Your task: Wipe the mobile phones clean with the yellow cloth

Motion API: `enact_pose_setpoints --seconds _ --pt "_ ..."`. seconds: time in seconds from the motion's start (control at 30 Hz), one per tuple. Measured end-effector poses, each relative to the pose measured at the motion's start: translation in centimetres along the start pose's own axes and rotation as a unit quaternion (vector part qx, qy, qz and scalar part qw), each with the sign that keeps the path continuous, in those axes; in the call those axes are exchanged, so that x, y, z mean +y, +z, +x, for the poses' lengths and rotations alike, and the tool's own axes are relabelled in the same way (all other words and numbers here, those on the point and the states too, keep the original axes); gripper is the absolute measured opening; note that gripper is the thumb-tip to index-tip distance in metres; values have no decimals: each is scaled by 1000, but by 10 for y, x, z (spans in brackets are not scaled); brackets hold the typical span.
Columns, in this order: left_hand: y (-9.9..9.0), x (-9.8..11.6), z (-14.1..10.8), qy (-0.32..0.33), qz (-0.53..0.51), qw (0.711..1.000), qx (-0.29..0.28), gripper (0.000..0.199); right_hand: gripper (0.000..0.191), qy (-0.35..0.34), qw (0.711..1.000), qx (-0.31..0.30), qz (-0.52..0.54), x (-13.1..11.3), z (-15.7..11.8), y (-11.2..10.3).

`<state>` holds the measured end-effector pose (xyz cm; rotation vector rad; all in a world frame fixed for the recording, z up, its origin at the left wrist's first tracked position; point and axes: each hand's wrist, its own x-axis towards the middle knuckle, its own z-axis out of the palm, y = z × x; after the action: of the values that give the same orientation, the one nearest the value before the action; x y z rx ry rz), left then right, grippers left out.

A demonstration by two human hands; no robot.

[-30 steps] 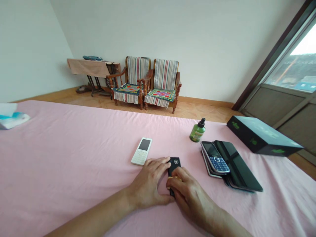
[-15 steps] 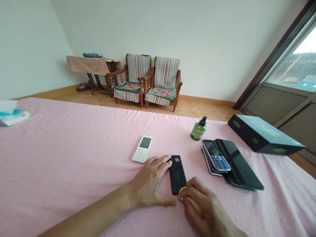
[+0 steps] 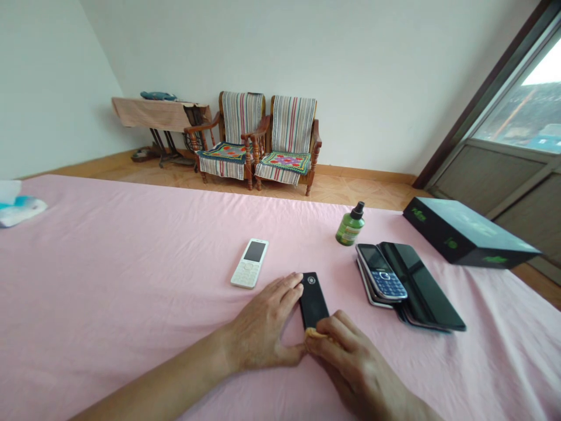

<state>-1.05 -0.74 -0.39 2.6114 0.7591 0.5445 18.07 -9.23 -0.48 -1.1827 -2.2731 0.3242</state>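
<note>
A black phone lies back up on the pink cloth, its round camera at the far end. My left hand rests along its left side, fingertips on the upper left edge, thumb stretched out near the lower end. In my right hand a yellowish cloth is bunched and pressed at the phone's near end, which fingers and cloth hide. Just beyond my left hand a white keypad phone lies face up.
On the right, a blue keypad phone tops a small stack beside a larger dark tablet-like device. Behind them stand a green spray bottle and a black box. A tissue pack lies far left. Two chairs stand beyond the edge.
My right hand has moved the cloth leftward from the black phone's lower right corner across its near end. My left hand stays against the phone. The view has shifted slightly.
</note>
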Motion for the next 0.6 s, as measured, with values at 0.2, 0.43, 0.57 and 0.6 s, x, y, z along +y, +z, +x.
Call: enact_pose_setpoints --seconds 0.2,0.43,0.57,0.6 --pt "-4 3 1 -20 1 1000 -17 79 23 26 1000 1 13 9 -13 -4" --pt "-4 4 1 -37 1 999 -21 82 27 109 993 38 31 16 -20 -5" --pt "-5 1 1 -31 -9 999 -17 82 25 159 984 83 12 21 -15 -11" --pt "-6 1 1 -28 -10 999 -17 84 24 164 982 95 18 22 -11 -13"
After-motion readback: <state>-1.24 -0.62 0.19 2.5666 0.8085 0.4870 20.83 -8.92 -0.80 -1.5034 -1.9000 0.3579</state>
